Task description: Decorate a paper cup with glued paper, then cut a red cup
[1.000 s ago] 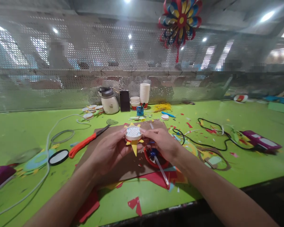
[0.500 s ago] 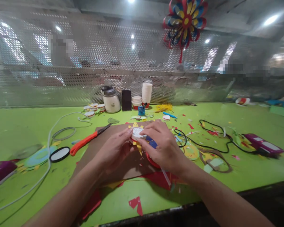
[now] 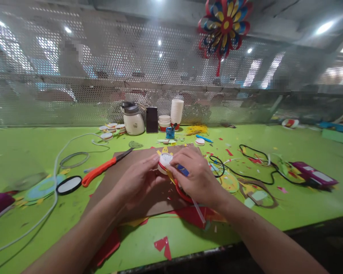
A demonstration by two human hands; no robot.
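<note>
A small paper turtle with a white speckled cup-base body, a red stripe round its side and a yellow head is between my hands, above a brown cardboard sheet. My left hand grips its left side between thumb and fingers. My right hand is closed at its right edge, fingertips pressed to the rim, hiding part of the body. Below the right hand lie a red ring-shaped piece and a clear stick. An orange-handled knife rests at the cardboard's left edge.
Behind stand a white jug, a phone, stacked paper cups and a small blue pot. Finished-looking turtles sit left of the jug. A black cable, a purple device, black-rimmed tape and paper scraps lie around.
The paper turtle has tilted and turned slightly in my hands, so more of its white side and red stripe shows. Both hands remain on it. The view has shifted slightly.
</note>
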